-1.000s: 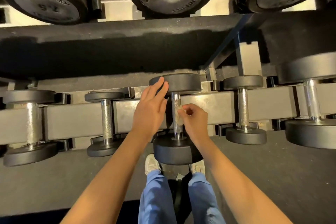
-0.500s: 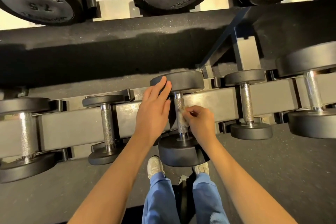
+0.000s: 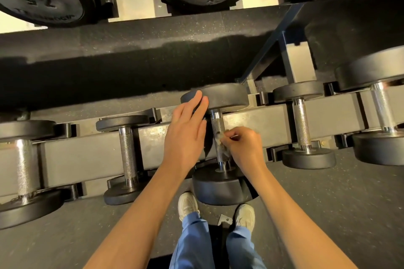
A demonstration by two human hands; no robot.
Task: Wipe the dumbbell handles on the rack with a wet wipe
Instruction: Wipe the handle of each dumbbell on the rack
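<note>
You are bracing with your left hand, fingers straight and flat, just left of the knurled handle, fingertips touching the far head beyond it. Press there so the dumbbell is not rolling while you are working the wet wipe along the whole handle and round its underside. The wet wipe is lying against the handle's lower right side; your right hand, just right of the handle, is pinching it.

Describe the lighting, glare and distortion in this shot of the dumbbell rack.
Head view: wide-angle distortion bows the rack rail. Head view: a dark shadow band falls behind the lower row. Head view: bright glare washes the far-left chrome handle. Head view: the wet wipe pinched by the right hand looks soft, its detail unclear.
</note>
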